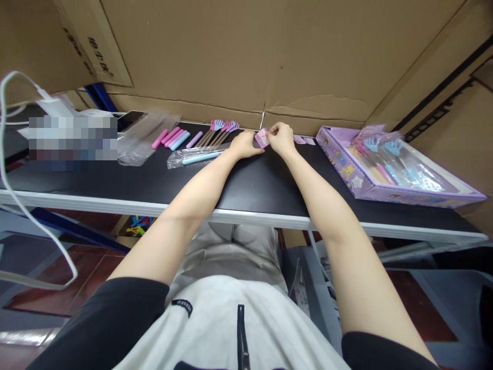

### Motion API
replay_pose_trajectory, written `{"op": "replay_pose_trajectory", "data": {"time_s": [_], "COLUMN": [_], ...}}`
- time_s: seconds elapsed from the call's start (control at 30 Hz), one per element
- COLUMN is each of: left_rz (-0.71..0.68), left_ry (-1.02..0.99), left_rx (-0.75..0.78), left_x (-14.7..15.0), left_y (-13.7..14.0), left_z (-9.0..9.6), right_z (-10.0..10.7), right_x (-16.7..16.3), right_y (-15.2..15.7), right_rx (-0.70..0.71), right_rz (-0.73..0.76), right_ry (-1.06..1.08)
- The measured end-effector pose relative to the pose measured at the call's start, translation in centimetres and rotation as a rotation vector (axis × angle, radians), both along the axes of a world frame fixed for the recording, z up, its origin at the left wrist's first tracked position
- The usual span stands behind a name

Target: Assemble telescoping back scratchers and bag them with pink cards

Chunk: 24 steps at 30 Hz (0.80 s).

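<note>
The pink printed card (262, 138) was between both hands, near the far edge of the black surface (265, 182); partly covered, its long axis was unclear. Fingers of the right hand (283, 139) were closed in a pinch on its right edge; those of the left hand (244, 145) bordered its left side, thumb spread below, their hold impossible to tell. Neither hand was clearly nearer. Left of the card lay a sleeved blue handle (202, 157); right, loose cards (304, 140), then the purple display box (339, 159). Beyond it, cardboard (231, 67) blocked movement; room opened toward the metal front rail (265, 218).
</note>
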<state>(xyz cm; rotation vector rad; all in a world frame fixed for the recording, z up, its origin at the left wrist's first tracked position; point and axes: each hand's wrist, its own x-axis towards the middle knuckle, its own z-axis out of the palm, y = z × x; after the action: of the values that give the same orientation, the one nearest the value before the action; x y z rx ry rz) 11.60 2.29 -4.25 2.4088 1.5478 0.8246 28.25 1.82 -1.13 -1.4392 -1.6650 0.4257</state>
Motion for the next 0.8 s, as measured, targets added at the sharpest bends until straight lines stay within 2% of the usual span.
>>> {"op": "replay_pose_trajectory", "data": {"time_s": [0.1, 0.3, 0.4, 0.8], "left_rz": [-0.004, -0.031, -0.037, 0.047], "left_ry": [-0.021, -0.004, 0.009, 0.104], "left_rx": [0.027, 0.053, 0.047, 0.01], "left_x": [-0.1, -0.1, -0.1, 0.4], "left_y": [0.4, 0.5, 0.3, -1.1], "left_z": [-0.2, -0.2, 0.0, 0.6], "right_z": [0.4, 0.9, 0.8, -0.2], "right_x": [0.2, 0.5, 0.5, 0.8], "right_y": [-0.1, -0.4, -0.2, 1.1], "right_rx": [-0.045, -0.225, -0.242, 0.04], "right_rz": [-0.006, 0.01, 0.024, -0.079], "right_ry": [0.019, 0.145, 0.174, -0.168]}}
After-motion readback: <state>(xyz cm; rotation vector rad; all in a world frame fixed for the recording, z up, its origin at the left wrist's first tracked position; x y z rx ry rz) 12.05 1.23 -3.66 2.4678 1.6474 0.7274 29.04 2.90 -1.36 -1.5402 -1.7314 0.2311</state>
